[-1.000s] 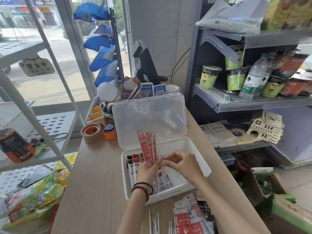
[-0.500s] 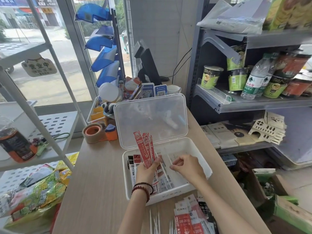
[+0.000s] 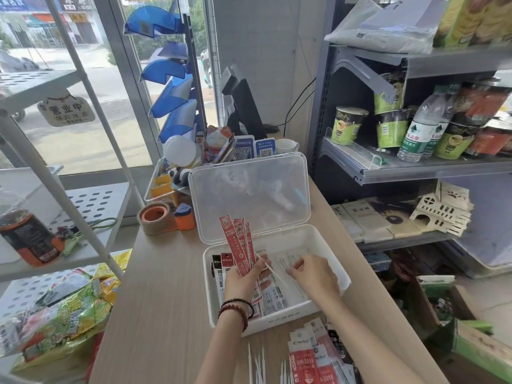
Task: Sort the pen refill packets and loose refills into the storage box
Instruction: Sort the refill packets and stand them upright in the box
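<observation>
Over the box (image 3: 327,309): left hand (image 3: 243,281) clamped on a fan of red packets (image 3: 238,245) plus one loose refill (image 3: 273,271) poking out sideways. Right hand (image 3: 314,278) hovering low in the right half, fingers curled, can't tell if pinching anything. Could easily drop that refill, barely tucked under the thumb. Packets could splay too, fanned wide. Box holding packets laid flat on the left, a few thin refills on the right. More packets (image 3: 315,356) and refills (image 3: 259,364) waiting on the table (image 3: 166,273) just in front.

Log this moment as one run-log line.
left hand: holds red packets | right hand: over box, grip unclear | table: packets, refills left
</observation>
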A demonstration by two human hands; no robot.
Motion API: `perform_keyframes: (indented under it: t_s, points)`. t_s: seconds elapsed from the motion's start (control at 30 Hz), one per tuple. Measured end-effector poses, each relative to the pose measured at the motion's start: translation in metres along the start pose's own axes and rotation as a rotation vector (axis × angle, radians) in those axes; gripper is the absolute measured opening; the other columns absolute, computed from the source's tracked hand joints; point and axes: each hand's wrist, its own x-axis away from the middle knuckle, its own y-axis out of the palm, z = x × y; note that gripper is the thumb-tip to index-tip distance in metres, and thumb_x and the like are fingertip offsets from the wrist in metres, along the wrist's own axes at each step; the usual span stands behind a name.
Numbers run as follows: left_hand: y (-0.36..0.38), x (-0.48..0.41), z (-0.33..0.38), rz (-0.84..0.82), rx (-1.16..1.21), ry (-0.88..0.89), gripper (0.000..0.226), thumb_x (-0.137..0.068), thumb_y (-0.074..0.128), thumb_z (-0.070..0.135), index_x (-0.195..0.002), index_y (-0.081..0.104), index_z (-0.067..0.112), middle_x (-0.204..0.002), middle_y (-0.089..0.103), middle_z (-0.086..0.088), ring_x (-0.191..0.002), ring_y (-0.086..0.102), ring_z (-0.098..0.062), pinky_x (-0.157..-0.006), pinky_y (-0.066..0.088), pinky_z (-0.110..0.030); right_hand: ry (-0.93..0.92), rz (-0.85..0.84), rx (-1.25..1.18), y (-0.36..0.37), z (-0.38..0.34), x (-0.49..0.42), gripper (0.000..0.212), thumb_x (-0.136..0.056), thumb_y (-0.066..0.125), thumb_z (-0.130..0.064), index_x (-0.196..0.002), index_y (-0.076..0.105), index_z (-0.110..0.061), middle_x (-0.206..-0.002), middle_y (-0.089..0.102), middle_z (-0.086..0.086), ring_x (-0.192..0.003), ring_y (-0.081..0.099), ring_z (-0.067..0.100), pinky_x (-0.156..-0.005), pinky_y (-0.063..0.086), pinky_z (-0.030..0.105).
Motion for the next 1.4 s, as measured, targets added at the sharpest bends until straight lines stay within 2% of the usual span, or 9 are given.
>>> perform_keyframes:
  t_s: [0.1, 0.27, 0.4, 0.53, 0.67, 0.77, 0.93, 1.27, 1.4]
  points:
    - [-0.001, -0.003, -0.002, 0.006, 0.022, -0.010, 0.011, -0.086, 0.066, 0.015, -0.093, 0.069, 0.007, -0.093, 0.074, -0.010, -0.077, 0.072, -0.012, -0.066, 0.058, -0.029, -0.096, -0.008, -0.150, -0.002, -0.002, 0.000, 0.035, -0.090, 0.055, -0.058, -0.090, 0.067, -0.025, -0.080, 0.070, -0.010, -0.076, 0.065, 0.007, -0.072, 0.056, 0.032]
    - [0.000, -0.002, -0.001, 0.025, 0.010, 0.039, 0.008, -0.087, 0.065, 0.013, -0.092, 0.069, 0.009, -0.085, 0.072, -0.007, -0.060, 0.069, 0.000, -0.050, 0.051, -0.013, -0.230, -0.141, -0.356, -0.005, -0.004, 0.000, 0.041, -0.073, 0.064, -0.072, -0.088, 0.071, -0.034, -0.078, 0.072, -0.016, -0.078, 0.067, 0.000, -0.078, 0.058, 0.032]
    - [0.000, -0.004, -0.003, 0.030, -0.050, 0.052, 0.012, -0.085, 0.068, 0.019, -0.091, 0.072, 0.010, -0.078, 0.072, -0.001, -0.065, 0.068, 0.000, -0.056, 0.056, -0.016, -0.305, -0.206, -0.353, -0.007, -0.003, 0.001, 0.026, -0.069, 0.081, -0.050, -0.083, 0.075, -0.029, -0.080, 0.074, -0.015, -0.077, 0.068, 0.000, -0.080, 0.059, 0.033]
    - [0.000, -0.005, -0.005, 0.034, -0.019, 0.020, 0.018, -0.085, 0.068, 0.018, -0.095, 0.070, 0.004, -0.082, 0.070, -0.006, -0.082, 0.067, -0.017, -0.054, 0.055, -0.017, -0.285, -0.173, -0.375, -0.007, -0.003, 0.001, 0.016, -0.074, 0.081, -0.041, -0.080, 0.075, -0.027, -0.076, 0.074, -0.012, -0.074, 0.068, -0.002, -0.070, 0.056, 0.022]
    - [-0.001, -0.005, -0.005, 0.041, 0.029, 0.024, 0.018, -0.085, 0.067, 0.018, -0.102, 0.071, 0.011, -0.093, 0.070, -0.007, -0.086, 0.065, -0.018, -0.062, 0.058, -0.024, -0.261, -0.126, -0.292, -0.005, -0.001, 0.000, 0.010, -0.081, 0.076, -0.033, -0.086, 0.074, -0.024, -0.079, 0.070, -0.013, -0.076, 0.065, 0.001, -0.064, 0.049, 0.015]
    - [-0.002, -0.006, -0.006, 0.053, 0.018, 0.032, 0.016, -0.084, 0.068, 0.024, -0.097, 0.071, 0.015, -0.087, 0.070, -0.004, -0.082, 0.066, -0.017, -0.070, 0.059, -0.031, -0.193, -0.099, -0.198, -0.002, 0.002, -0.003, 0.015, -0.082, 0.076, -0.029, -0.091, 0.075, -0.017, -0.087, 0.072, -0.006, -0.080, 0.066, 0.007, -0.077, 0.054, 0.022]
    - [0.000, -0.005, -0.007, 0.064, 0.023, 0.031, 0.016, -0.082, 0.071, 0.029, -0.089, 0.071, 0.015, -0.077, 0.072, -0.002, -0.075, 0.069, -0.016, -0.071, 0.060, -0.038, -0.091, -0.141, -0.093, 0.004, 0.002, -0.004, 0.015, -0.077, 0.082, -0.022, -0.086, 0.070, -0.018, -0.086, 0.071, -0.001, -0.076, 0.068, 0.010, -0.076, 0.058, 0.031]
    - [-0.002, -0.004, -0.010, 0.047, 0.076, -0.019, 0.018, -0.084, 0.069, 0.028, -0.092, 0.072, 0.013, -0.076, 0.069, -0.003, -0.072, 0.067, -0.017, -0.068, 0.059, -0.035, -0.032, -0.102, 0.186, 0.006, 0.002, -0.005, 0.016, -0.080, 0.078, -0.030, -0.090, 0.072, -0.019, -0.094, 0.071, -0.003, -0.085, 0.067, 0.018, -0.071, 0.051, 0.030]
    - [-0.005, -0.004, -0.008, 0.018, 0.202, -0.068, 0.020, -0.091, 0.060, 0.021, -0.100, 0.070, 0.006, -0.072, 0.065, -0.004, -0.065, 0.064, -0.016, -0.063, 0.059, -0.031, -0.011, -0.034, 0.227, 0.006, 0.002, -0.006, 0.016, -0.082, 0.075, -0.030, -0.095, 0.072, -0.022, -0.099, 0.072, -0.003, -0.089, 0.068, 0.019, -0.077, 0.056, 0.033]
